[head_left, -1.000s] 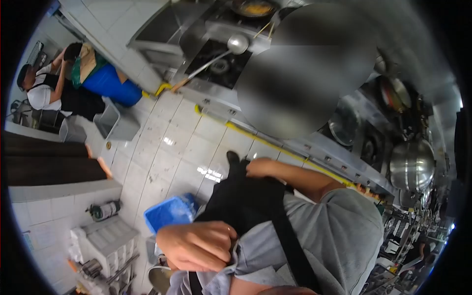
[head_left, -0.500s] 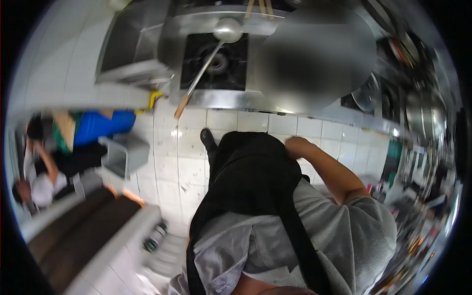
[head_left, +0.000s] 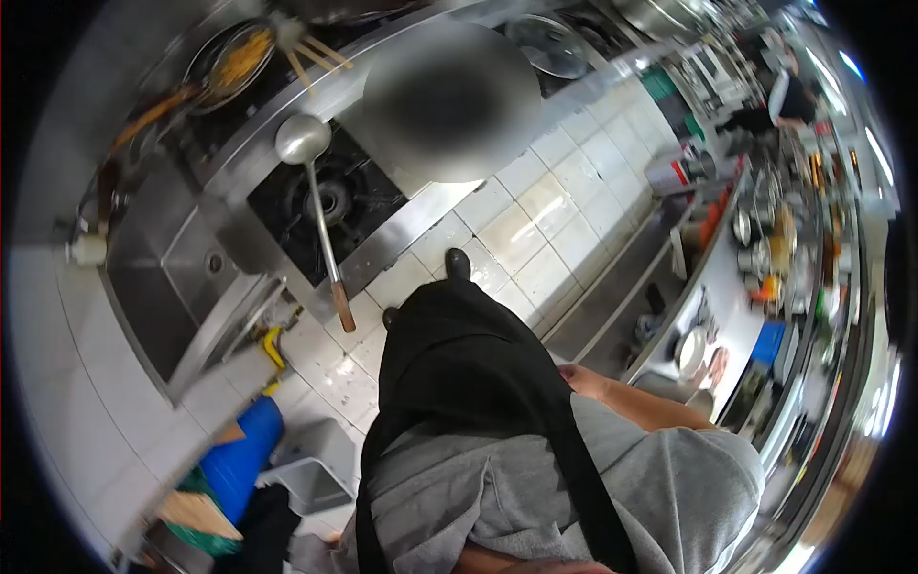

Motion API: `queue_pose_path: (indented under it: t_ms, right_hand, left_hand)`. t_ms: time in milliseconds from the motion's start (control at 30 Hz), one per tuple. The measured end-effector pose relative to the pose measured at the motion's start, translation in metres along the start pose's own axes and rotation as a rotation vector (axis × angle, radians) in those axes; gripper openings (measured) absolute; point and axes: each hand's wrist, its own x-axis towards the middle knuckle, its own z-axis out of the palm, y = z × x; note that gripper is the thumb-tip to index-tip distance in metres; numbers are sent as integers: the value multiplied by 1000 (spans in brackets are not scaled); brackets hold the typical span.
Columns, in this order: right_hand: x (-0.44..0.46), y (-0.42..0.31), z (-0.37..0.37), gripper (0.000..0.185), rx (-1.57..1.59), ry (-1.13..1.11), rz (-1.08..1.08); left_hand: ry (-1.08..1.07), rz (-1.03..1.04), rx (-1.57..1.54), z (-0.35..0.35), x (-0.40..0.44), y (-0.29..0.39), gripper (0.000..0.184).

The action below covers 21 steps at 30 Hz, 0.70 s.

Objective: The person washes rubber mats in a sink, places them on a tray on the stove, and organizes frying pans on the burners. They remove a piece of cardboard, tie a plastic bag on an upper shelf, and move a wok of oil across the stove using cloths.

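Observation:
My right hand (head_left: pixel 581 380) hangs low beside the black apron (head_left: pixel 469 354), its fingers partly hidden by the cloth. Whether it holds anything cannot be made out. My left hand is out of sight. In front of me a long ladle (head_left: pixel 302 141) lies across the gas burner (head_left: pixel 330 198), its wooden handle end jutting over the stove's front edge. No hand touches it.
Left of the burner is a steel sink (head_left: pixel 177 287). Yellow food fills a strainer (head_left: pixel 241 65) at the back. A glass lid (head_left: pixel 547 46) rests farther right. A grey bin (head_left: pixel 311 469) stands at lower left, and a counter with bowls (head_left: pixel 690 352) runs along the right.
My view has turned, bringing the sink, the strainer and the right-hand counter into sight. My right hand has moved back and down along the apron. The ladle still lies on the stove.

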Motion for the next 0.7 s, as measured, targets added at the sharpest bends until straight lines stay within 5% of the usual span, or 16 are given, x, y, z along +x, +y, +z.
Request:
queue_pose_path:
  t_ms: [100, 233, 367, 400, 433, 467, 500, 567, 633, 700]
  right_hand:
    - [-23, 71, 36, 24, 186, 89, -64]
    - [-66, 50, 83, 22, 496, 121, -240]
    - [-41, 111, 65, 26, 251, 97, -295]
    - [-28, 117, 56, 27, 150, 88, -276]
    - [-16, 122, 47, 27, 34, 74, -257]
    - [-4, 123, 32, 28, -105, 41, -245]
    - [5, 115, 18, 28, -251, -8, -230]
    - [19, 89, -20, 30, -556, -137, -189]
    - [12, 0, -35, 35, -768, -218, -167]
    - [17, -50, -39, 40, -1121, 271, -220]
  left_hand:
    - [-190, 56, 204, -39, 8, 26, 32]
    - [-537, 76, 458, -76, 14, 76, 34]
    - [-780, 113, 726, -88, 55, 136, 36]
    - [-692, 198, 883, -89, 67, 144, 36]
    - [-520, 853, 1429, -114, 177, 59, 37]
    - [-45, 596, 1397, -106, 169, 86, 39]
    - [129, 667, 1236, -103, 171, 117, 46]
    - [255, 366, 345, -67, 144, 188, 54]
    - [464, 534, 567, -32, 138, 230, 65]
    - [653, 495, 542, 4, 136, 253, 69]
